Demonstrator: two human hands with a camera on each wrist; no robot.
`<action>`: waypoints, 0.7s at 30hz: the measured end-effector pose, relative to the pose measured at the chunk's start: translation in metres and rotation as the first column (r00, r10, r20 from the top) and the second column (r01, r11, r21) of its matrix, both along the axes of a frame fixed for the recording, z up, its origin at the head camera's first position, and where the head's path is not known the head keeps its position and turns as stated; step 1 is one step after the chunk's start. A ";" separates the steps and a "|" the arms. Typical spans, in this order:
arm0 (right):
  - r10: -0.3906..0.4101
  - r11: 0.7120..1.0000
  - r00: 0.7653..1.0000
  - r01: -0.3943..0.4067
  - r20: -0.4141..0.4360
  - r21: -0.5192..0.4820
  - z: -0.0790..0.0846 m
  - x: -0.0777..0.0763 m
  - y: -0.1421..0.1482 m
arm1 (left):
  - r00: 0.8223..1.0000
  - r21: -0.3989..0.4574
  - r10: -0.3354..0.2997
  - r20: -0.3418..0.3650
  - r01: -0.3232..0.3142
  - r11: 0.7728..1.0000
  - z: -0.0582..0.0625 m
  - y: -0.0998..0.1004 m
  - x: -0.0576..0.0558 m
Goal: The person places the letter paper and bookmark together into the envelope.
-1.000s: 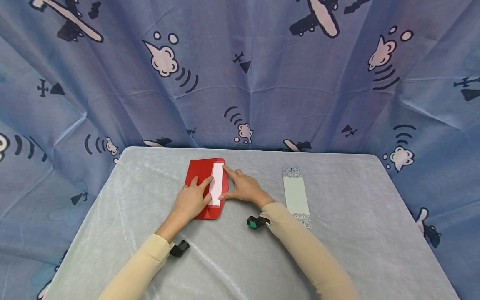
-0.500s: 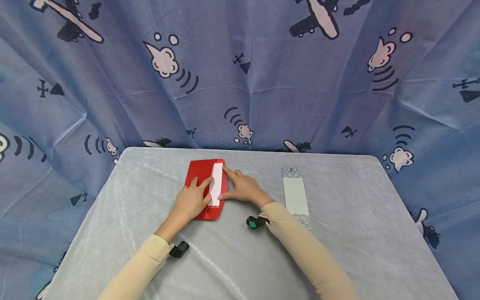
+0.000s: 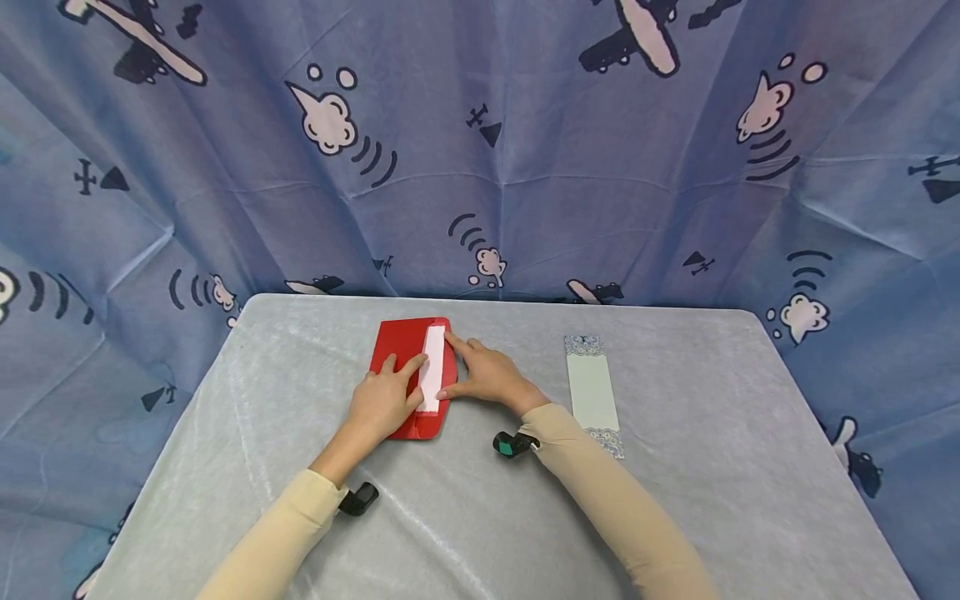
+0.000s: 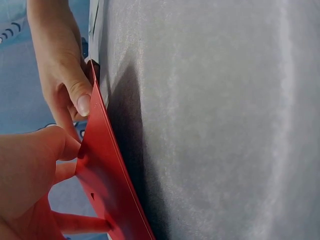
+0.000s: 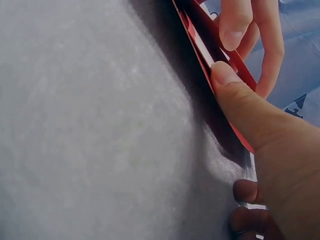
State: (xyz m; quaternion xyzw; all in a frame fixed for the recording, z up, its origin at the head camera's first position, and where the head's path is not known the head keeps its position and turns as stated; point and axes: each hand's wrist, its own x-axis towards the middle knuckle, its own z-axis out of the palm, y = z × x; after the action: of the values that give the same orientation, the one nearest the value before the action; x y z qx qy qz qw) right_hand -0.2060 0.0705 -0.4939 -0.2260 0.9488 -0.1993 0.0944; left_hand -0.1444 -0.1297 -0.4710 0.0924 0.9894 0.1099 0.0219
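Observation:
A red paper envelope (image 3: 397, 336) lies at the left of the table in the head view. A long white strip (image 3: 432, 369) shows along its right side, with red borders around it. My left hand (image 3: 378, 402) rests on the envelope with fingers spread, index and thumb tips at the strip's left edge. From the right, my right hand (image 3: 491, 377) touches the envelope's right side, index tip near the strip's top and thumb tip near its bottom. In the right wrist view the right thumb (image 5: 240, 92) lies over the red edge, beside a dark gap between red layers.
To the right of my right hand lies a pale green card (image 3: 591, 387) with blue patterned ends. A light grey cloth covers the table (image 3: 712, 433). Behind it hangs a blue curtain (image 3: 540, 125) printed with airplanes and clouds.

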 end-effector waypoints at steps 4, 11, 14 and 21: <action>0.004 1.000 1.000 -0.004 -0.011 0.003 -0.001 0.000 0.000 | 1.000 0.001 0.001 -0.001 -0.001 1.000 0.000 0.000 0.000; 0.008 1.000 0.999 -0.008 -0.032 -0.001 -0.003 0.000 -0.002 | 1.000 -0.004 0.001 -0.009 -0.001 1.000 0.000 0.000 0.000; 0.011 1.000 0.999 -0.011 -0.039 -0.002 -0.004 0.000 -0.003 | 1.000 0.000 0.003 -0.010 -0.003 1.000 0.000 0.000 0.000; 0.005 1.000 0.999 -0.006 -0.035 -0.017 -0.006 0.000 -0.006 | 1.000 0.005 0.009 -0.002 -0.009 1.000 0.000 0.000 0.000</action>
State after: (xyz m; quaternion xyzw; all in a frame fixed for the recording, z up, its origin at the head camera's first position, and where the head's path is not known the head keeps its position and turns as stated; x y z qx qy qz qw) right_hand -0.2057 0.0642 -0.5001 -0.2328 0.9480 -0.2031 0.0765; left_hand -0.1448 -0.1295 -0.4714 0.0882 0.9896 0.1122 0.0203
